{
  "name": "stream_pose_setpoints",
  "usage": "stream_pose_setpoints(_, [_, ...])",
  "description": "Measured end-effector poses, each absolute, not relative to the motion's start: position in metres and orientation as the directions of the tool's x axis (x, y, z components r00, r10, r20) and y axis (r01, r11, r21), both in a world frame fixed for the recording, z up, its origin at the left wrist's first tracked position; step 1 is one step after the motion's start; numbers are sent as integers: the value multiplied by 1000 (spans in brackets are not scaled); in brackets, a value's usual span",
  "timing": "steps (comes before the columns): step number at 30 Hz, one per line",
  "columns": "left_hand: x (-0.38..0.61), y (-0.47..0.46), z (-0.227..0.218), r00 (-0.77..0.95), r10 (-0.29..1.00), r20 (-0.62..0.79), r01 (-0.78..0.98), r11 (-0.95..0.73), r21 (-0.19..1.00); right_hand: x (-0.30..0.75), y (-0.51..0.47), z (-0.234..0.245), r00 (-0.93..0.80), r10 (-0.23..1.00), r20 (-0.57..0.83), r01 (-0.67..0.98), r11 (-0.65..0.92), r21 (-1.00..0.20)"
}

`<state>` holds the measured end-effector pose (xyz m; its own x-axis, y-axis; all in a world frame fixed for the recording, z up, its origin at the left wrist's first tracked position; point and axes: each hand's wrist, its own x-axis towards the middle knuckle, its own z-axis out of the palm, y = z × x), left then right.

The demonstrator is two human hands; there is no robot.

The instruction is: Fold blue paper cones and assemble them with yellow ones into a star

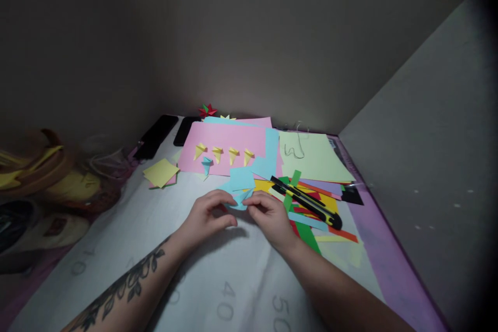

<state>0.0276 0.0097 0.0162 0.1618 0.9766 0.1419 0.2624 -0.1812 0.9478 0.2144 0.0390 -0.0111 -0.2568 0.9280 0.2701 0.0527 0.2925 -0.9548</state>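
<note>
Between my two hands, a small light-blue piece of folded paper (240,200) is held above the white table cover. My left hand (212,212) touches its left side, with the thumb a little apart below. The thumb and fingers of my right hand (270,215) pinch its right side. Just beyond lies a flat blue paper square (241,179). Several folded yellow paper pieces (217,154) stand in a row on a pink sheet (233,135), with one folded blue piece (206,165) in front of them.
A black and yellow utility knife (307,201) lies on coloured paper strips (307,233) to the right. Pale green sheets (315,158) carry a bent wire (294,151). Yellow paper squares (161,173), dark phones (185,130) and a red paper star (207,110) are further back. A wall rises behind.
</note>
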Motion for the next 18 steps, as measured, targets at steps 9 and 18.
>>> stream_pose_setpoints(9, [37,7,17,-3,981,194,331,-182,926,208,33,-11,-197,959,204,2,208,-978])
stream_pose_setpoints(18, [50,4,9,-104,992,75,239,-49,970,203,34,-12,-153,988,16,-127,-4,-992])
